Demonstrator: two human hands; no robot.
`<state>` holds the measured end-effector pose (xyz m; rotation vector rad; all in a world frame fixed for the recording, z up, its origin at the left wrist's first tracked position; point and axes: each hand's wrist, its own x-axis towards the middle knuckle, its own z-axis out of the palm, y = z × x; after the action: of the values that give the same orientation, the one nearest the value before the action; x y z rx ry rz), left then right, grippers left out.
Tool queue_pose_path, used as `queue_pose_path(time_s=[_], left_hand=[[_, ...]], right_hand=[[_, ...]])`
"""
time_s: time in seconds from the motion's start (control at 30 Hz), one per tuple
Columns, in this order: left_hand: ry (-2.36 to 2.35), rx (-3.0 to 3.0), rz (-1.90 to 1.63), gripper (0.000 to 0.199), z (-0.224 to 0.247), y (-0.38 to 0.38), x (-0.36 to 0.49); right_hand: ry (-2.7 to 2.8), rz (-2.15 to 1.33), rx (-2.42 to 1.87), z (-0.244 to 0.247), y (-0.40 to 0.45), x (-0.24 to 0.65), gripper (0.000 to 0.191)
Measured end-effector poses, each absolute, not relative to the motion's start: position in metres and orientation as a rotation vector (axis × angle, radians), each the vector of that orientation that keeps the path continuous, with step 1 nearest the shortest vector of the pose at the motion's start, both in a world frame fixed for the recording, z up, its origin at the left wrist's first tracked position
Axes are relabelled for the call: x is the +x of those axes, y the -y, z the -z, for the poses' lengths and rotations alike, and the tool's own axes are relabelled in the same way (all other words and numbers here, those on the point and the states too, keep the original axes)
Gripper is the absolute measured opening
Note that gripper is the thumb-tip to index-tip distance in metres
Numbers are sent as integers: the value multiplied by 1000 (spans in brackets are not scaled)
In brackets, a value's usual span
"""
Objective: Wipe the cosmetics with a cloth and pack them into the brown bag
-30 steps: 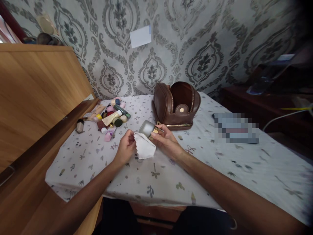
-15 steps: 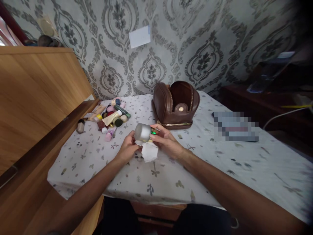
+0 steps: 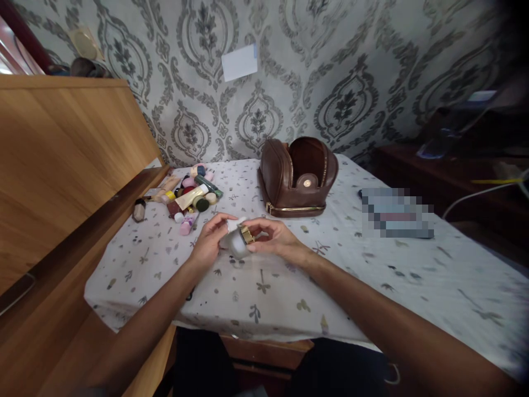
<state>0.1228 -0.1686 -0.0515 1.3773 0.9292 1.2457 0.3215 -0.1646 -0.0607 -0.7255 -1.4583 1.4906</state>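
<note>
Just above the cloth, my right hand (image 3: 275,238) pinches a small frosted-grey jar (image 3: 236,247) by its gold band (image 3: 248,235). The jar lies tilted, its grey body toward my left. My left hand (image 3: 209,241) is closed on a white tissue (image 3: 235,224) and presses it to the jar's upper side. Part of the tissue and some left fingertips are hidden behind the jar. Beyond my hands stands a brown leather cosmetic bag (image 3: 289,196), its zipped top open.
A pile of cosmetic tubes and small jars (image 3: 192,198) lies at the left back of the patterned tablecloth (image 3: 264,309). A pixelated flat item (image 3: 397,215) rests on the right. A wooden panel (image 3: 74,127) borders the left side; a patterned wall is behind.
The jar has turned, so its gold band now shows at the right and its body tips lower. The tissue has moved from below the jar to its upper side with my left hand.
</note>
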Motion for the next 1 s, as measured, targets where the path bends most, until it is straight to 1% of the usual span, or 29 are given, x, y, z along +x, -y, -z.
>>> queue_pose_path(time_s=[0.3,0.4,0.47,0.6,0.8,0.9,1.0], left_hand=[[-889,2481,-1256,16,47,184,124],[-884,2707,-1229,20,50,186,126],[-925,2752,-1232,22,54,187,126],[-1069,2578,-1271,17,61,185,126],[-1069,1983,-1275,7,64,184,129],[-1062,1761,-1310,12,63,182,131],[-994,1555,-1297,25,62,178,130]], right_hand=[[1276,-1477,-804,69,156,321,46],[1088,-1537,-792,68,154,323,46],[959,-1586,-778,66,154,324,42],[891,-1686,-736,61,156,324,42],[915,-1690,-684,64,158,322,44],[931,-1678,-635,67,156,321,45],[971,-1673,-606,67,155,322,44]])
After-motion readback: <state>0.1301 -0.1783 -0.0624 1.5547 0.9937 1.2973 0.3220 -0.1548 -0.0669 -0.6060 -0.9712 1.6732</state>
